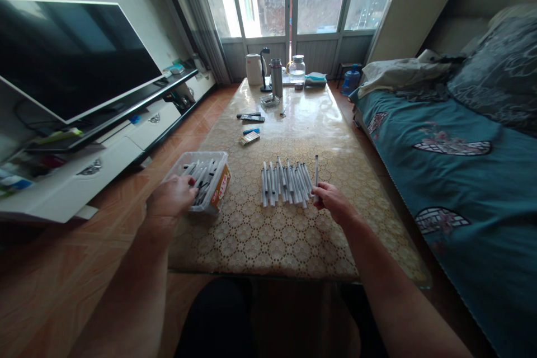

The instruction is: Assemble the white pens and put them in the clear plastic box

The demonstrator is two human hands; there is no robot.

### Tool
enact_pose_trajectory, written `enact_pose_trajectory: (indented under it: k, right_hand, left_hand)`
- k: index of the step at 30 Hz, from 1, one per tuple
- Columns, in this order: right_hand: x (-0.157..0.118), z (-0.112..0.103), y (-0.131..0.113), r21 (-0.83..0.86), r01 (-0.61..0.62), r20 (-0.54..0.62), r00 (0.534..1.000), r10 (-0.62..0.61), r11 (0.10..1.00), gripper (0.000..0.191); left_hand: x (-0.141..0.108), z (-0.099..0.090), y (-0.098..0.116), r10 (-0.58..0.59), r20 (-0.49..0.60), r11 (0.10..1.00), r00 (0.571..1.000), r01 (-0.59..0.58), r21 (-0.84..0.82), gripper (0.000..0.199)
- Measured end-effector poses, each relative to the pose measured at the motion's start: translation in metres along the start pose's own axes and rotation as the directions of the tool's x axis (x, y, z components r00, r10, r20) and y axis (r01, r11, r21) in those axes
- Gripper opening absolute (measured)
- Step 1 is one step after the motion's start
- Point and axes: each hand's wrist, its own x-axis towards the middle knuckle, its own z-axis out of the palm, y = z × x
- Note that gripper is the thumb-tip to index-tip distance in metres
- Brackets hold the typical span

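My right hand [329, 198] pinches a white pen [316, 168] with a dark end, held upright at the right end of a row of pens. That row of white pens [287, 182] lies side by side on the patterned tablecloth, some overlapping. At the left, my left hand [174, 196] reaches over the near side of a clear plastic box [222, 179] with an orange label. Its fingers are curled among the loose pens [203, 179] inside; what they hold, if anything, is hidden.
Farther up the table [268, 246] lie a cigarette pack [249, 138], a blue lighter [251, 131] and a remote control [252, 118]. A grey flask [276, 78], a kettle [254, 70] and a glass jug [297, 69] stand at the far end. A bed [411, 156] flanks the right side.
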Motion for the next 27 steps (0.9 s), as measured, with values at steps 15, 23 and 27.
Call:
enact_pose_trajectory:
  k: [15, 23, 27]
  right_hand:
    - [-0.015, 0.035, -0.005, 0.383, -0.144, 0.314, 0.949, 0.018, 0.913, 0.012]
    - [-0.031, 0.063, 0.005, 0.403, -0.307, 0.53, 0.847, 0.054, 0.862, 0.037]
    - [-0.034, 0.075, 0.011, 0.407, -0.228, 0.428, 0.903, 0.035, 0.884, 0.035]
  left_hand:
    - [-0.075, 0.063, 0.149, 0.119, 0.135, 0.437, 0.984, 0.07, -0.897, 0.019]
    - [-0.099, 0.127, 0.182, 0.107, 0.324, -0.251, 0.94, 0.341, -0.906, 0.022]
    - [-0.093, 0.137, 0.18, 0.04, 0.367, -0.29, 0.929, 0.362, -0.886, 0.021]
